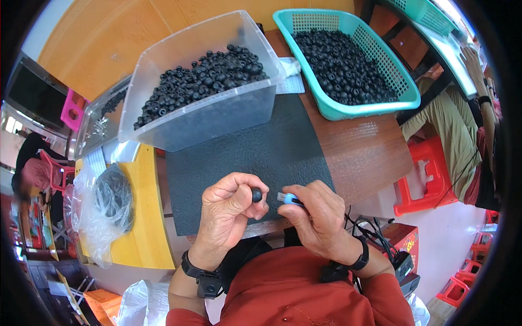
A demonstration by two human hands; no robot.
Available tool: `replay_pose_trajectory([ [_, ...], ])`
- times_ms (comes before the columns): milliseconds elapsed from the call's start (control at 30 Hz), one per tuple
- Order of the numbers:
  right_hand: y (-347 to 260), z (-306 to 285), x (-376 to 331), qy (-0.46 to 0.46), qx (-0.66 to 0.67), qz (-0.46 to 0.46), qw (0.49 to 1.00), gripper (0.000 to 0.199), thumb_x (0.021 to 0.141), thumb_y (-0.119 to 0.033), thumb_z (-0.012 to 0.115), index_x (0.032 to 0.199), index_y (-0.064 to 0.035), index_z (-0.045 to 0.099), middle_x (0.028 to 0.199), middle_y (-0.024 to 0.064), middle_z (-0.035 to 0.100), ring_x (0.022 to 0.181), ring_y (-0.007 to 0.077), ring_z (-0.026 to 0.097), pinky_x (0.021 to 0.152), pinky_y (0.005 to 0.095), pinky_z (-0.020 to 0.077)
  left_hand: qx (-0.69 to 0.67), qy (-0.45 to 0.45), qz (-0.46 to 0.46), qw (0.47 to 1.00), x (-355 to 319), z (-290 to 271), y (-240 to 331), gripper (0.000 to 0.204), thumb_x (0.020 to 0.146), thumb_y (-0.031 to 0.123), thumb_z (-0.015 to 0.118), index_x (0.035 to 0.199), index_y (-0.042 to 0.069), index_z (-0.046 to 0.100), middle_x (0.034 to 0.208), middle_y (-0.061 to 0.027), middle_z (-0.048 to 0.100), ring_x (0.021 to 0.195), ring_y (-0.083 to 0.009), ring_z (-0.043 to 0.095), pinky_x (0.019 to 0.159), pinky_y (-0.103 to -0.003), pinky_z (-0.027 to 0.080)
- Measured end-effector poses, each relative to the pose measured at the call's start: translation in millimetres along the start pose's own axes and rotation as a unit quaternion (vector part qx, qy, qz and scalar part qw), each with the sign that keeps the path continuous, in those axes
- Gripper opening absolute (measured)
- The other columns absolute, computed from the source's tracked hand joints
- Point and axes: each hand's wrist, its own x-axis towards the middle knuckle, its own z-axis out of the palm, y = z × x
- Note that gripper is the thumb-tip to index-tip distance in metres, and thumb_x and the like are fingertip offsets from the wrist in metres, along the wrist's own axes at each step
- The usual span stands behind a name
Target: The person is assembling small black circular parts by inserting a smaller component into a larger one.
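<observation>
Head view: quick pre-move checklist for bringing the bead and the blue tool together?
1. Black bead pinched in left hand fingertips: ok.
2. Small blue tool gripped in right hand, tip toward the bead: ok.
3. Gap between bead and tool tip, not yet touching: ok.
4. Bead hole facing the tool: cannot tell.
5. Black mat under the hands to catch a drop: ok.
6. Clear bin and teal basket both stocked with beads: ok.
</observation>
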Motion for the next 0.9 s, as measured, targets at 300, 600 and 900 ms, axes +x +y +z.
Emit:
replay_pose_trajectory([
  [300, 0.0, 11.2, 0.6, 0.017, -0.004, -0.038, 0.999, 0.028, 0.076, -0.013, 0.075, 0.093, 0.0050, 0.061, 0.070, 0.0115, 0.056, 0.059, 0.0245, 0.054, 0.051, 0.0336, 0.0425, 0.024, 0.072, -0.017, 0.997, -10.5, 6.8, -13.9, 0.032, 0.087, 0.025, 0.067, 0.102, -0.004, 0.063, 0.084, -0.0057, 0.063, 0.066, -0.0091, 0.053, 0.060, -0.024, 0.046],
  [600, 3.7, 12.1, -2.2, 0.027, -0.033, -0.025, 0.999, 0.027, 0.077, -0.014, 0.074, 0.091, 0.0046, 0.061, 0.069, 0.0104, 0.055, 0.057, 0.0234, 0.053, 0.049, 0.0326, 0.0420, 0.039, 0.059, -0.001, 0.997, -11.5, 2.8, -18.3, 0.032, 0.088, 0.019, 0.067, 0.106, -0.007, 0.061, 0.088, -0.0095, 0.063, 0.071, -0.0116, 0.057, 0.065, -0.024, 0.048],
  [900, 5.2, 11.4, -5.5, 0.025, -0.058, -0.038, 0.997, 0.030, 0.076, -0.016, 0.075, 0.093, 0.0053, 0.061, 0.068, 0.0096, 0.052, 0.056, 0.0230, 0.052, 0.048, 0.0326, 0.0412, 0.059, 0.076, 0.009, 0.995, -13.9, 3.8, -22.3, 0.030, 0.087, 0.017, 0.068, 0.105, -0.007, 0.062, 0.090, -0.0099, 0.065, 0.072, -0.0112, 0.058, 0.063, -0.023, 0.049],
])
